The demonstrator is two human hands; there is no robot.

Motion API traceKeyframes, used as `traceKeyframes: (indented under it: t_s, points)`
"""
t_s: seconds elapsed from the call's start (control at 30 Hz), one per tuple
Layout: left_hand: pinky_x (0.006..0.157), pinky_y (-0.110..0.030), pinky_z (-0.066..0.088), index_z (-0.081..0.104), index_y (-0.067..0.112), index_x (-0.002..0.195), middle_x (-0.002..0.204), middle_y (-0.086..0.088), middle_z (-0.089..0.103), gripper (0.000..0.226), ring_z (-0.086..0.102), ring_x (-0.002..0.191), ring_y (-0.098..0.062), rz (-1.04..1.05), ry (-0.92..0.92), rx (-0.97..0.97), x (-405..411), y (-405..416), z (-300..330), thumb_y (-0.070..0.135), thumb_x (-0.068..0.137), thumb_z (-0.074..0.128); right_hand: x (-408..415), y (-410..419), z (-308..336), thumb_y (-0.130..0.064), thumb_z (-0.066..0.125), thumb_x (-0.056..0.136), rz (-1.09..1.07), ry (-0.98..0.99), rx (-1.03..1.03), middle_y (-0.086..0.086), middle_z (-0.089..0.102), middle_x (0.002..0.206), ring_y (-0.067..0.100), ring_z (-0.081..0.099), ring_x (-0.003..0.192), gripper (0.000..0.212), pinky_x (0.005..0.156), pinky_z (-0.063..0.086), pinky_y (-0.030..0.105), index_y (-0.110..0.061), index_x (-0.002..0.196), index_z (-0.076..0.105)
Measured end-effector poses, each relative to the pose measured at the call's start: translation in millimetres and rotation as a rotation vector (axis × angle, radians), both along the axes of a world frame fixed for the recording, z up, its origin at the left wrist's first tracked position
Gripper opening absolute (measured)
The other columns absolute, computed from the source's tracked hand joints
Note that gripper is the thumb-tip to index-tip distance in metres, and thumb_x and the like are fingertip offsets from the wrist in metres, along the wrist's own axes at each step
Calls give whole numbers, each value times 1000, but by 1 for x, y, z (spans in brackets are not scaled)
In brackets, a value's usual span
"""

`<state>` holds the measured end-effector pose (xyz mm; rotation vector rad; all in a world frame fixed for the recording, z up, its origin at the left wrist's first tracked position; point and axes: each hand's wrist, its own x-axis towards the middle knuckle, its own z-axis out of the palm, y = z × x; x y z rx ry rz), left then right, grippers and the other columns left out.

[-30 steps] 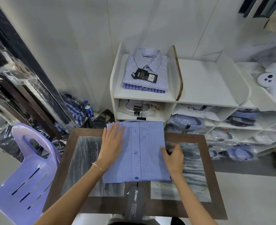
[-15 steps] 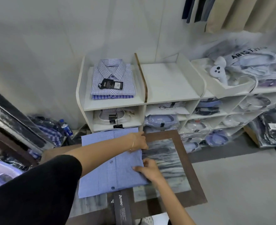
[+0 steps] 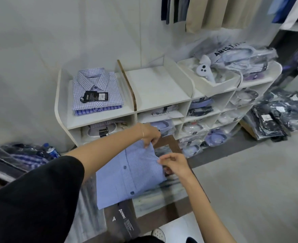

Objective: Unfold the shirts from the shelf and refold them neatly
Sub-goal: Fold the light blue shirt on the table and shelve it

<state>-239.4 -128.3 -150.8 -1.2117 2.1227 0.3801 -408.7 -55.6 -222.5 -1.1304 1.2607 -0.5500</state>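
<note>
Shirt, one folded light-blue one, lies on the worktop; left hand fingers pinch its far right corner, right hand fingers pinch its right edge. One black tag hangs off its near end. Behind, two checked shirts are stacked on the shelf.

A clear plastic garment bag atop the white shelf reads "ARISTINO". A white packet in a cubby reads "T-SHIRT". The black hangtag's lettering is too blurred.
</note>
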Motion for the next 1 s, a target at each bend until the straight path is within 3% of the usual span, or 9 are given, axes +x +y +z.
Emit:
traceKeyframes:
  t_s: [0.07,0.17,0.2,0.37,0.5,0.63,0.73,0.9,1.0]
  points:
    - [81,-33,42,69,9,93,86,-1,58,15,49,77,-17,2,29,13,5,2,3,12,79,75,7,-2,0,-12,82,71,44,69,-19,5,67,75,16,63,67,17,54,51,24,-9,80,68]
    - [88,-35,42,69,11,101,88,1,59,20,52,82,-19,-13,-2,-41,11,14,-3,13,81,73,21,13,-14,-39,90,57,209,112,83,5,67,103,17,64,93,64,78,56,32,-7,105,61]
    - [95,-36,40,68,12,103,92,0,62,21,55,87,-20,-24,-3,-71,13,18,-8,13,82,72,24,20,-17,-41,88,58,241,106,120,4,67,108,15,65,95,67,78,56,31,-8,110,62]
    - [113,-43,16,60,20,123,126,-2,56,34,46,124,-21,48,235,-384,29,42,-28,12,91,57,36,38,-28,-12,75,80,70,-7,196,14,70,103,18,66,82,21,67,56,27,-1,97,68]
    - [110,-36,22,53,18,134,136,-3,52,49,43,129,-21,346,629,-599,47,92,-44,48,96,44,55,31,-20,-7,73,81,-17,-119,321,16,71,96,27,68,82,14,67,57,34,-2,93,68]
    - [119,-35,17,28,27,149,156,6,26,80,22,143,-10,661,815,-550,60,151,-58,72,83,36,82,28,-3,-2,67,84,-2,-134,299,16,67,78,21,65,62,5,50,52,25,3,85,66]
    - [119,-25,8,9,28,150,153,19,5,101,5,141,3,707,821,-531,70,185,-66,78,70,47,102,27,5,1,66,84,24,-156,289,18,66,85,23,64,68,4,62,54,30,3,86,64]
    - [112,-32,29,23,6,150,155,-4,28,89,30,141,-16,811,849,-801,81,229,-84,61,86,52,132,41,24,5,64,83,66,-234,239,19,67,91,26,65,76,4,71,55,35,1,84,64]
    - [109,-28,33,25,11,149,151,2,33,78,36,136,-9,973,883,-986,61,235,-76,40,86,60,145,49,44,0,67,83,92,-258,135,18,69,91,25,67,79,8,71,56,33,0,91,65]
